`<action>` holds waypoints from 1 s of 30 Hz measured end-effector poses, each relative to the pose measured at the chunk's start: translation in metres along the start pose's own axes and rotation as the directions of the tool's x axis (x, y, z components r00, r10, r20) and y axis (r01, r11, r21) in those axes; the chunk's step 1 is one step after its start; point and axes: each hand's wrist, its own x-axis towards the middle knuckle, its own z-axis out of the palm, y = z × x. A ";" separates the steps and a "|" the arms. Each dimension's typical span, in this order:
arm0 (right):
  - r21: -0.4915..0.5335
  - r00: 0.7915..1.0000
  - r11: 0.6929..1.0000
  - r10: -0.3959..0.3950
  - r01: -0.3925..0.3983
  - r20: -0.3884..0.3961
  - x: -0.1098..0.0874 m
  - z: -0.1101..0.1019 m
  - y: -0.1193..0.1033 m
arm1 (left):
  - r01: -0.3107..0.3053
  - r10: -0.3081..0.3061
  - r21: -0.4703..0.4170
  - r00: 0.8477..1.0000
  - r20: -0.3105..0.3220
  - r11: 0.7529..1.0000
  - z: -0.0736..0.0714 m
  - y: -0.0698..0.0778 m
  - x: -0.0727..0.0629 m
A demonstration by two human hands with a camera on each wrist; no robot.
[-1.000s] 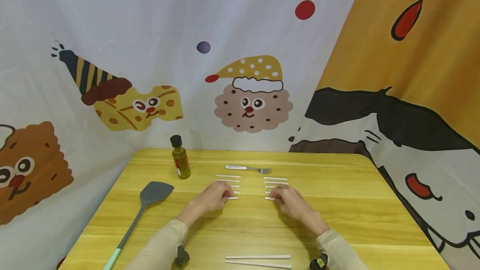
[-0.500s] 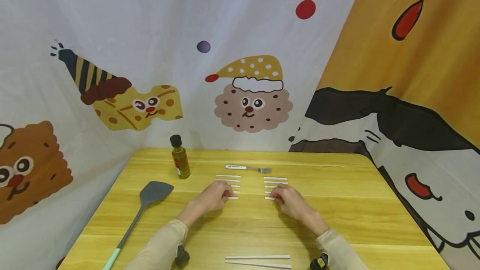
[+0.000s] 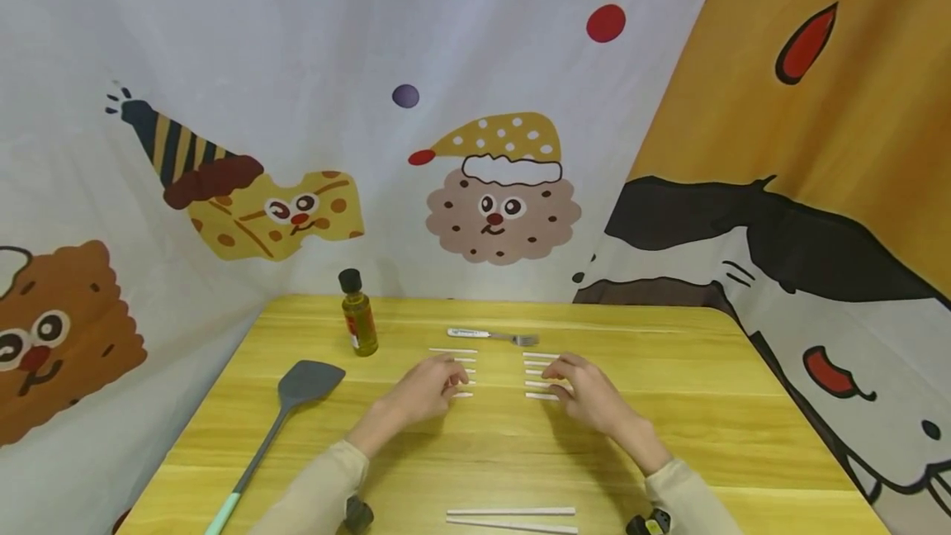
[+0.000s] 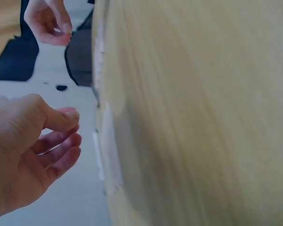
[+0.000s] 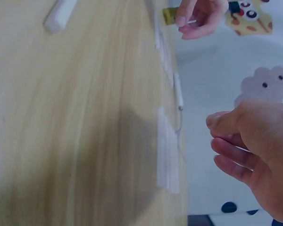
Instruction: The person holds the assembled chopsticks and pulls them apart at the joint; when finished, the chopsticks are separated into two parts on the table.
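Two columns of short white sticks lie on the table, a left column (image 3: 453, 349) and a right column (image 3: 540, 385). My left hand (image 3: 429, 386) hovers over the left column, its fingers loosely bent and covering part of the sticks. In the left wrist view the left hand (image 4: 33, 146) holds nothing, and its thumb is near the index finger. My right hand (image 3: 590, 395) is over the outer ends of the right column. Seen from the right wrist, the right hand (image 5: 259, 150) is raised off the sticks (image 5: 167, 155), with nothing in its loosely bent fingers.
A fork (image 3: 494, 337) with a white handle lies behind the columns. An oil bottle (image 3: 360, 322) stands at the back left. A grey spatula (image 3: 303, 384) with a mint handle lies at the left. Two long white sticks (image 3: 513, 511) lie near the front.
Both hands have loosened from the nearest sticks and lifted a little, the right hand also shifting outward. The nearest sticks stay on the table.
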 end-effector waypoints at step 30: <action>0.414 0.928 0.909 -0.117 -0.044 0.355 -0.044 0.002 -0.081 | -0.191 0.206 -0.079 0.940 0.272 0.978 0.022 0.089 -0.054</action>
